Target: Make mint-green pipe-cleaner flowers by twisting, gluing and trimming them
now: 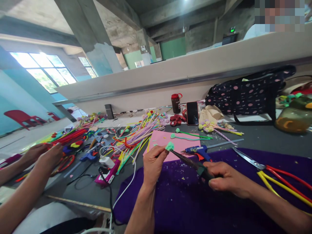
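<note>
My left hand (154, 162) pinches a small mint-green flower (170, 146) of curled pipe cleaner between thumb and fingertips. My right hand (225, 178) is wrapped round dark long-nose pliers (184, 158). Their tip points left and meets the flower's lower edge; whether the jaws grip it I cannot tell. Behind my hands, two green pipe-cleaner stems (192, 137) with curled heads lie across a pink sheet (159, 138). A blue glue gun (197, 150) rests just beyond the pliers, its nozzle facing left.
Large scissors (260, 167) with red and yellow handles lie open at the right on purple cloth (180, 201). Left are a pink power strip (107, 172), cables and piled pipe cleaners (143, 130). A co-worker's hands (50, 154) work far left. A phone (192, 113), bottle (175, 103) and bag (243, 92) stand behind.
</note>
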{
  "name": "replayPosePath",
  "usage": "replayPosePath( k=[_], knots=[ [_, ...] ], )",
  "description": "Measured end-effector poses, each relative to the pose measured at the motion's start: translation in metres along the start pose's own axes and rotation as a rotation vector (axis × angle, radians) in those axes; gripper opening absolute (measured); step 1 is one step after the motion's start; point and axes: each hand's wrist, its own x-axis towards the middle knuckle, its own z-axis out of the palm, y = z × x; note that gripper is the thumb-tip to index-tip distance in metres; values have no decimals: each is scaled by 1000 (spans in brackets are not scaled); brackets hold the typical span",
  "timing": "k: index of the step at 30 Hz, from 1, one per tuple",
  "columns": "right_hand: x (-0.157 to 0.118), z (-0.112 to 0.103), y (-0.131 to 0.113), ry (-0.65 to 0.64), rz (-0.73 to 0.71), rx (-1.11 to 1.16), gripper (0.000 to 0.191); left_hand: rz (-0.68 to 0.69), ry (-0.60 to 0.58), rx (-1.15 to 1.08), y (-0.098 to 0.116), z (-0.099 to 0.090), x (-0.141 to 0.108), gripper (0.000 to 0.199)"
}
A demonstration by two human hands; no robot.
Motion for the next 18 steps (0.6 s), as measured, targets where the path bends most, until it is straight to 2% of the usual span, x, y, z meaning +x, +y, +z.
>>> replayPosePath(
  k=[6,10,14,18],
  knots=[
    [-1,-1,0,-32,32,75,31,-26,21,21,4,3,0,13],
    [1,1,5,20,29,-9,33,-188,4,7,3,5,2,16],
    [1,2,4,76,5,-140,34,-398,29,-223,-4,5,6,23],
    [-1,4,1,65,-12,-154,36,-485,-13,-474,-9,1,9,26]
  ],
)
